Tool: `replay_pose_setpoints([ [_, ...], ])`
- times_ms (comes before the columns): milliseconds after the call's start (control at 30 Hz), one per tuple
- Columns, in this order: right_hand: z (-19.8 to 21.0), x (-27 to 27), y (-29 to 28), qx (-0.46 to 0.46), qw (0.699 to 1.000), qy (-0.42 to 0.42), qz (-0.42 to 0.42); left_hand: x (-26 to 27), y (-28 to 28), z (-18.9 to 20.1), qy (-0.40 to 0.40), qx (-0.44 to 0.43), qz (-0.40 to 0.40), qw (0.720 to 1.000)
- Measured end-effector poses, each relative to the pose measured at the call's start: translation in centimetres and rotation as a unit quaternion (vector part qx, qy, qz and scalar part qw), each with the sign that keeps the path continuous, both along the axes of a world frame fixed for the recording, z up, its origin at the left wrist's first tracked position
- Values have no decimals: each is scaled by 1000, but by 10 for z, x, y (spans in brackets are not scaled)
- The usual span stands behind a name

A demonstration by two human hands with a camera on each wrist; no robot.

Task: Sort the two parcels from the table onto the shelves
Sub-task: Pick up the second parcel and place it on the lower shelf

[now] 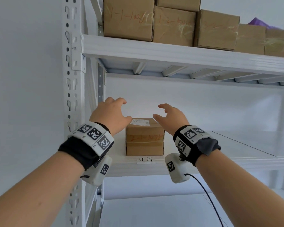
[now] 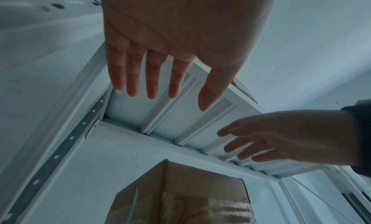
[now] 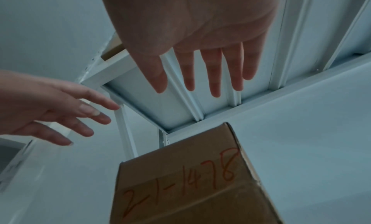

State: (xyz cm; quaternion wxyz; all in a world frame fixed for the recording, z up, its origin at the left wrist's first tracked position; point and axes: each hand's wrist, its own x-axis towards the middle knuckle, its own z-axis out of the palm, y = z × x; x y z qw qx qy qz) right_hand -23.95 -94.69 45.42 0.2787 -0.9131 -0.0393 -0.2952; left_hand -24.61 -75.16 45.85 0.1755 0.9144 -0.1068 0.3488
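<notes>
A brown cardboard parcel [image 1: 144, 138] with red handwriting and a white label stands on the middle shelf [image 1: 236, 148] of a white metal rack, near its left end. Both my hands hover above it, apart from it. My left hand [image 1: 111, 112] is up and to its left, my right hand [image 1: 169, 113] up and to its right, each with fingers spread and holding nothing. The left wrist view shows the parcel [image 2: 180, 195] below my open left hand [image 2: 160, 90]. The right wrist view shows the parcel [image 3: 190, 187] under my open right hand [image 3: 200, 84].
The upper shelf [image 1: 170, 53] carries several brown boxes [image 1: 172, 25] side by side. A paper tag [image 1: 145, 160] with handwriting sticks to the middle shelf's front edge. The rack's perforated upright [image 1: 72, 95] stands at left. The middle shelf extends bare to the right.
</notes>
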Motion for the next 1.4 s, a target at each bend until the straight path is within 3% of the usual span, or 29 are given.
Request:
replay_pose_setpoints([
  [200, -22, -38, 28, -44, 998, -42, -34, -34, 25, -16, -70, 103, 15, 992],
  [433, -51, -81, 89, -103, 990, -92, -39, -78, 91, -36, -109, 165, 34, 980],
  [767, -62, -130, 231, -146, 978, -136, 59, -137, 226, -58, -114, 186, 127, 968],
  [1100, -81, -135, 394, -153, 963, -114, 192, -191, 380, -79, -61, 181, 257, 947],
  [1400, -109, -89, 450, -176, 957, -89, 213, -157, 430, -107, -48, 180, 265, 946],
])
